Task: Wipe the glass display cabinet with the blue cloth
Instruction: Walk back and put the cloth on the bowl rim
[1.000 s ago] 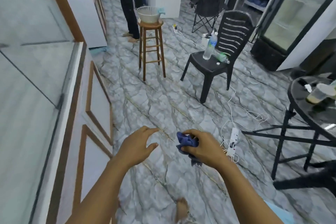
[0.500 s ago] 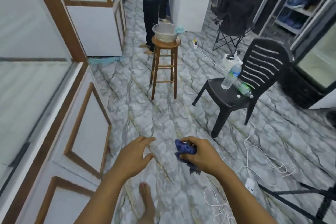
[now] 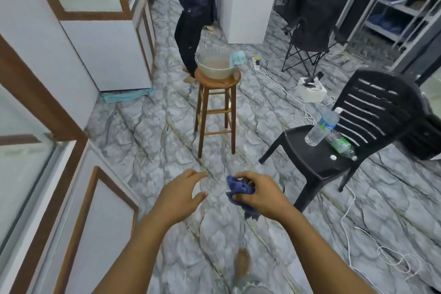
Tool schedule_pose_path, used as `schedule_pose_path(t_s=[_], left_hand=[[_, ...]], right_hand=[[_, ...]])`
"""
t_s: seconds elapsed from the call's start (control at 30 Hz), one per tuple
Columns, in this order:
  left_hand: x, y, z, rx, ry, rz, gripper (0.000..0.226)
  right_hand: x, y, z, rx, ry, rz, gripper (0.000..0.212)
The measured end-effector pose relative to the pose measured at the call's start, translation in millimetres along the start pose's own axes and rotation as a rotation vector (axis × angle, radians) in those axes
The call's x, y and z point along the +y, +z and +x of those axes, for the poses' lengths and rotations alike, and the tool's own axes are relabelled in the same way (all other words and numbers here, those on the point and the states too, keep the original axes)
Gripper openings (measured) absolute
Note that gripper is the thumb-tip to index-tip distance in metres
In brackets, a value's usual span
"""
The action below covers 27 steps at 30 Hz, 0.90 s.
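My right hand (image 3: 261, 194) is closed around a crumpled blue cloth (image 3: 238, 188), held at waist height over the marble-patterned floor. My left hand (image 3: 179, 196) hovers beside it, fingers spread and holding nothing, a short gap from the cloth. The glass display cabinet (image 3: 21, 174) with brown wood trim runs along the left edge; both hands are well to the right of its panelled base and not touching it.
A wooden stool (image 3: 216, 112) carrying a basin (image 3: 216, 63) with a light blue cloth stands ahead. A person in dark trousers (image 3: 191, 31) stands behind it. A black plastic chair (image 3: 353, 141) with two water bottles is on the right. White cables (image 3: 353, 219) trail across the floor.
I have walked forward: the stool, chair and the other person look closer and the round table has left view. Both hands keep the same pose, the cloth still in my right.
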State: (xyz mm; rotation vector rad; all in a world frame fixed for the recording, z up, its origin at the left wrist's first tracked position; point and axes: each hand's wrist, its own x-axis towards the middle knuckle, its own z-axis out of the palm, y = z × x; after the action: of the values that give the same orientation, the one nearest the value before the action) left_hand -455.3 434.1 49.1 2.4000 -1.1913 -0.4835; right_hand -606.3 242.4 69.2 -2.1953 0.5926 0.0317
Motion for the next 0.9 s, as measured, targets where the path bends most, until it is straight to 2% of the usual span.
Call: schedule_pose_path(t_s=[0.37,0.57,0.9], left_hand=[[-13,-30,213,0.027,-0.12,0.023,0.052],[-17,-54,306,0.102,-0.168,-0.061,0.043],[-53,-84,467,0.116,-0.109,-0.183,0.026]], right_hand=[[20,-86,236,-0.1,-0.077,0.023,0.04],[22,-121,342,-0.107,-0.108,0.022,0.045],[16,-137,504,-0.122,-0.095,0.043,0.04]])
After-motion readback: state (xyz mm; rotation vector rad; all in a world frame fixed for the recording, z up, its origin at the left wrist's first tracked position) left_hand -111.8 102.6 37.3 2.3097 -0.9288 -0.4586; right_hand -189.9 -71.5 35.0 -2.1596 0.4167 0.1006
